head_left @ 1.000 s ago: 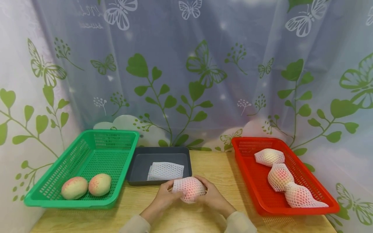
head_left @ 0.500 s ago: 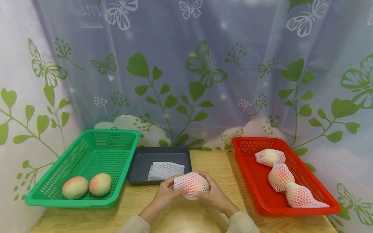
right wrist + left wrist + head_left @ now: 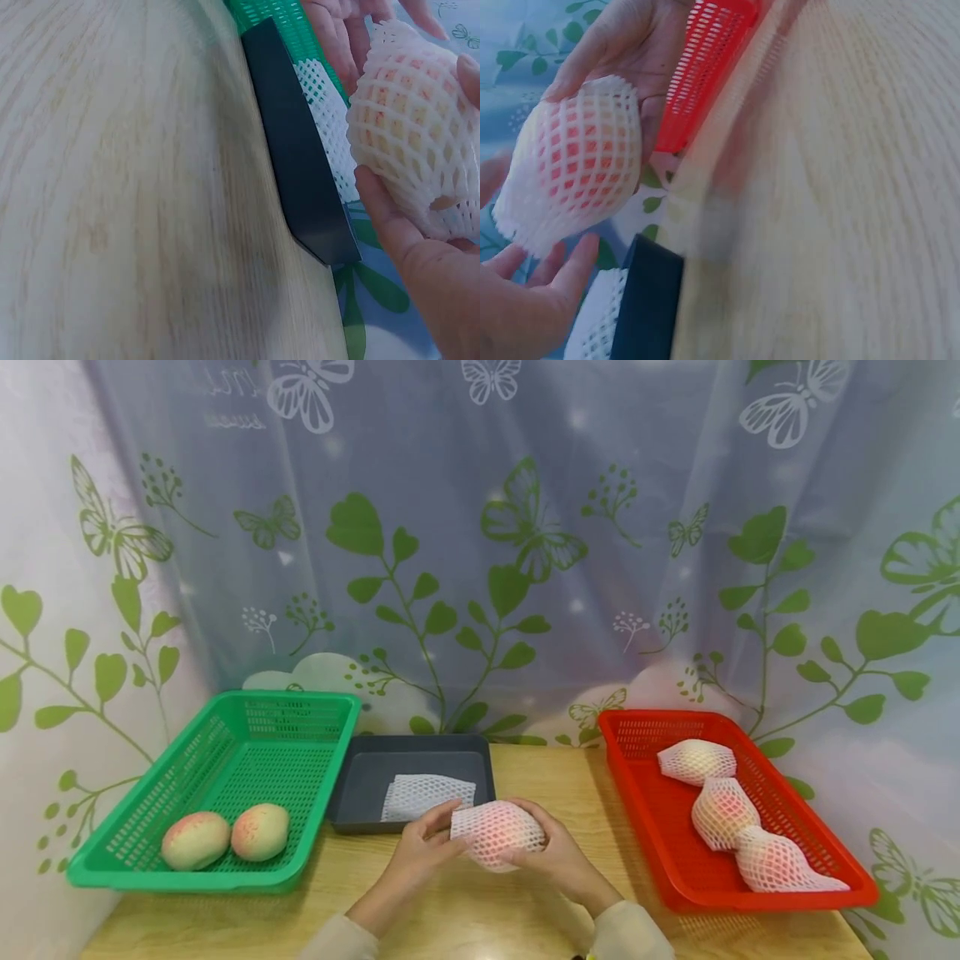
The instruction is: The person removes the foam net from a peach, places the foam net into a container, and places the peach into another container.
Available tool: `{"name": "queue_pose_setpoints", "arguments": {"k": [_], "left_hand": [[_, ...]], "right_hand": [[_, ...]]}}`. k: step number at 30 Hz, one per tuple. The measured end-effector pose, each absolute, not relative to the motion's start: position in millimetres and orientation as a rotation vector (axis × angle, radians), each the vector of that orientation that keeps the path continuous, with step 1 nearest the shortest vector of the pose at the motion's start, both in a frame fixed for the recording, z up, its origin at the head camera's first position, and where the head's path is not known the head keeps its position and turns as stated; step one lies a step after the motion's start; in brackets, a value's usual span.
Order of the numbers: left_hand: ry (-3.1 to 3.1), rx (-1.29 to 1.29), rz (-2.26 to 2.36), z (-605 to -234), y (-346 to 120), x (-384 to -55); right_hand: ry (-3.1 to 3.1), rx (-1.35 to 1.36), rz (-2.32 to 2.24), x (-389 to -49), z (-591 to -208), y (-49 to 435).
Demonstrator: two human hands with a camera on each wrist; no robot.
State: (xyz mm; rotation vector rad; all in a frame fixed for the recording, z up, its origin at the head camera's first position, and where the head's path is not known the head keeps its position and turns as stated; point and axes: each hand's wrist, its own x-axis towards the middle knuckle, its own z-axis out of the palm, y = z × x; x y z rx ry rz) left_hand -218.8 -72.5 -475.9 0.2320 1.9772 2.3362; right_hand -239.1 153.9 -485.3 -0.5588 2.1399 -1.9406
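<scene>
A peach in a white foam net (image 3: pixel 498 837) is held up above the table's near part. My right hand (image 3: pixel 558 860) grips it from the right, thumb in front and fingers behind, as the right wrist view also shows around the netted peach (image 3: pixel 416 120). At the net's left end is my left hand (image 3: pixel 423 852), its fingers loosely spread. In the left wrist view, the fingers (image 3: pixel 574 274) of that hand appear just apart from the net's end. A dark tray (image 3: pixel 367 768) behind the hands holds flat white foam nets (image 3: pixel 427 795).
A green basket (image 3: pixel 333 777) at left holds two bare peaches (image 3: pixel 197 841). At right stands a red basket (image 3: pixel 637 810) with three netted peaches (image 3: pixel 724 814). The wooden table (image 3: pixel 547 768) runs beneath everything, and a printed curtain (image 3: pixel 465 527) hangs behind.
The netted peach has moved slightly up and right in my right hand. My left hand's fingers have loosened from around the net's left end.
</scene>
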Motion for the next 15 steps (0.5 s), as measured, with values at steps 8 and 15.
{"name": "queue_pose_setpoints", "arguments": {"k": [8, 15], "left_hand": [[2.192, 0.074, 2.382, -469, -85, -221], [2.348, 0.294, 2.158, -470, -85, -218]], "right_hand": [[2.136, -0.508, -1.979, -239, -481, 161], [2.085, -0.561, -1.987, -238, -477, 163]]}}
